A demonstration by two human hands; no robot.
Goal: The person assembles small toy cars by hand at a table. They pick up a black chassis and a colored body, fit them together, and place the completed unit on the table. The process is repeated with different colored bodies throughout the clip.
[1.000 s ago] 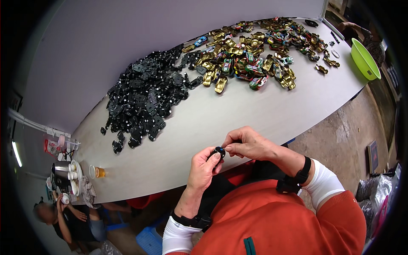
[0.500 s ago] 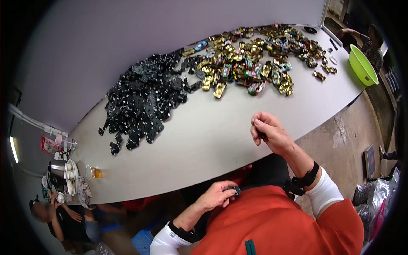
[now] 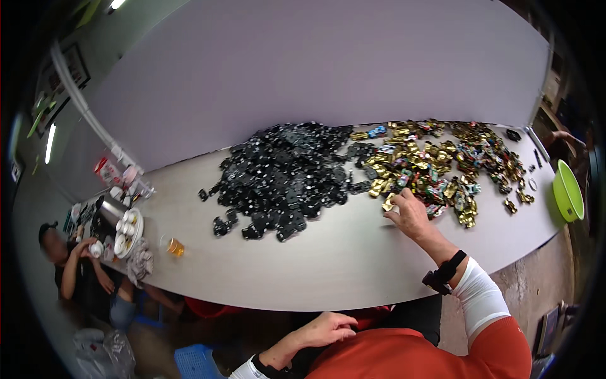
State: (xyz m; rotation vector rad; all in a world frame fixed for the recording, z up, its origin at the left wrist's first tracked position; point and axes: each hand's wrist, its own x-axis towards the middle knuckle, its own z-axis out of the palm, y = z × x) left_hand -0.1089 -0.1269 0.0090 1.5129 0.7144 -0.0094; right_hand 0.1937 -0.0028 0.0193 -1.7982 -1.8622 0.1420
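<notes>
My right hand [image 3: 411,215] is at the near edge of a pile of gold and colourful toy car bodies [image 3: 442,161]. Its thumb and fingers close around a gold toy car body [image 3: 388,202]. Near my lap, below the table's front edge, my left hand [image 3: 327,330] has its fingers curled; what they hold, if anything, is hidden. To the left of the car bodies lies a large heap of black toy car bases [image 3: 284,170] with small pale spots.
A green basin [image 3: 568,192] stands at the table's right end. To the left are a glass of amber drink [image 3: 175,247], a tray of white cups [image 3: 134,237] and a crumpled cloth [image 3: 140,262]. A seated person [image 3: 82,271] holds a white cup there. A partition [image 3: 328,69] rises behind.
My right hand has gone from above the table's front part to the car bodies and closed on a gold one. The view has tilted up. The small dark piece in my left hand no longer shows.
</notes>
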